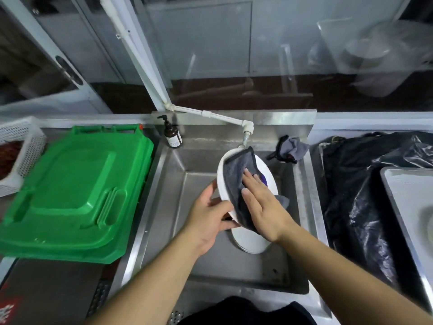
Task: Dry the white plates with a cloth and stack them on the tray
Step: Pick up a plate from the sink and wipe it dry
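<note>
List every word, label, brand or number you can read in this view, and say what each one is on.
No text here reads clearly.
Pale label on the brown pump bottle behind the steel sink: print too small and blurred to read.
Red-and-white marking on the dark surface at bottom left: cut off by the frame edge and blurred, unreadable.
Green plastic bin lid, white plate and grey cloth: no lettering visible.

Tray (403, 198) cropped by right edge, white basket (21, 146) cropped at left, second plate (249, 240) in sink mostly hidden behind right hand (262, 207), shelf contents beyond glass blurred.
</note>
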Demonstrator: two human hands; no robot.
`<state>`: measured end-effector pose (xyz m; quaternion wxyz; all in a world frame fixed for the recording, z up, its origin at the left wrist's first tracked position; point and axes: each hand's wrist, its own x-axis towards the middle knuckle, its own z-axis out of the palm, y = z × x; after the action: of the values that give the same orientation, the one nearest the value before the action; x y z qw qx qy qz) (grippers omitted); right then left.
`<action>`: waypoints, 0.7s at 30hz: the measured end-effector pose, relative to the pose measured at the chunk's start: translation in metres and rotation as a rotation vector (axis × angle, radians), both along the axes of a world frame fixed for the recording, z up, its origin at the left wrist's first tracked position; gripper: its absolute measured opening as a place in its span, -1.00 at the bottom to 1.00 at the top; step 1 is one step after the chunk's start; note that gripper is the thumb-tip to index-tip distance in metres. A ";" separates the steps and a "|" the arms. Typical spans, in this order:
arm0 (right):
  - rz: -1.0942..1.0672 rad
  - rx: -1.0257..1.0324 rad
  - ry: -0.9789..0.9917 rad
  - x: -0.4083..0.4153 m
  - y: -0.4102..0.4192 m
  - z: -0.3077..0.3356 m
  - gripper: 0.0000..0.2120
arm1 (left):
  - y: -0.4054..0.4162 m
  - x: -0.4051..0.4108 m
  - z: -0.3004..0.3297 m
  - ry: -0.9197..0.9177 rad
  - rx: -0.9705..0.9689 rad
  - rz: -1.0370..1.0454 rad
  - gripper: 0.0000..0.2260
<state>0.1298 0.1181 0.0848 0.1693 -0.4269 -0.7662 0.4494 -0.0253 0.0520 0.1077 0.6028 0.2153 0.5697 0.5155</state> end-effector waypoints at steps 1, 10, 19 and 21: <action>-0.059 -0.005 -0.004 -0.002 -0.001 0.002 -0.44 | 0.002 -0.002 0.002 0.009 0.009 -0.003 -0.45; -0.128 -0.078 0.249 -0.023 -0.030 0.018 -0.46 | 0.000 -0.015 0.010 0.015 0.011 -0.185 -0.36; -0.182 0.207 0.212 -0.051 0.011 0.036 -0.67 | -0.010 -0.039 0.028 0.012 0.061 -0.237 -0.38; -0.277 0.150 0.246 -0.054 0.021 0.037 -0.71 | -0.011 -0.040 0.032 0.026 0.089 -0.211 -0.39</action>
<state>0.0756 0.1389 0.1214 0.3533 -0.4561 -0.7050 0.4124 -0.0652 0.0411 0.1395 0.6360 0.3075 0.5282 0.4710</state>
